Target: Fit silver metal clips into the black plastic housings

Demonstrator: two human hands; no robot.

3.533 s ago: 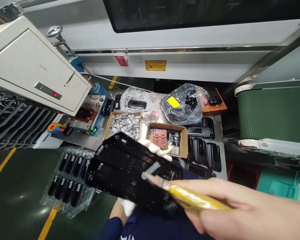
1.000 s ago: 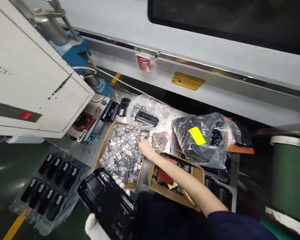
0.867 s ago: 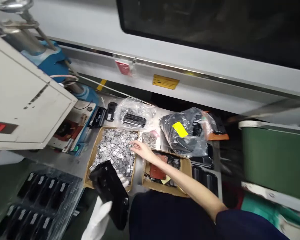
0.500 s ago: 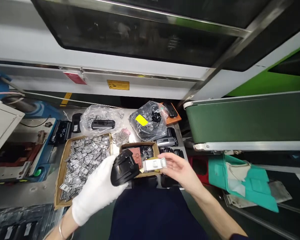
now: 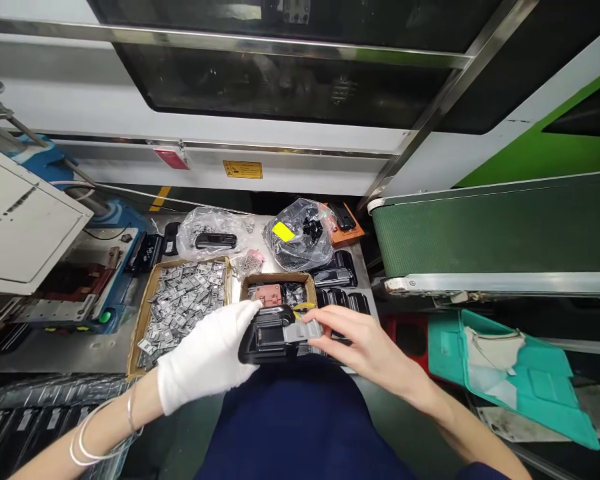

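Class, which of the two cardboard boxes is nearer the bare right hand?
The smaller box, holding a reddish block; the larger box, heaped with grey clips, lies farther off, beside the gloved left hand.

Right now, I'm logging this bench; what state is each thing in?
Black plastic casing: held, recess up
White-gloved left hand: closed on casing
Rectangular grey clip: pinched at casing, seating unclear
Bare right hand: closed on clip
Large brown cardboard box: open, filled
Smaller brown cardboard box: open, partly hidden
Yellow-labelled clear plastic bag: bulging, closure unclear
Ribbed green conveyor belt: motion unclear
Teal plastic container: open
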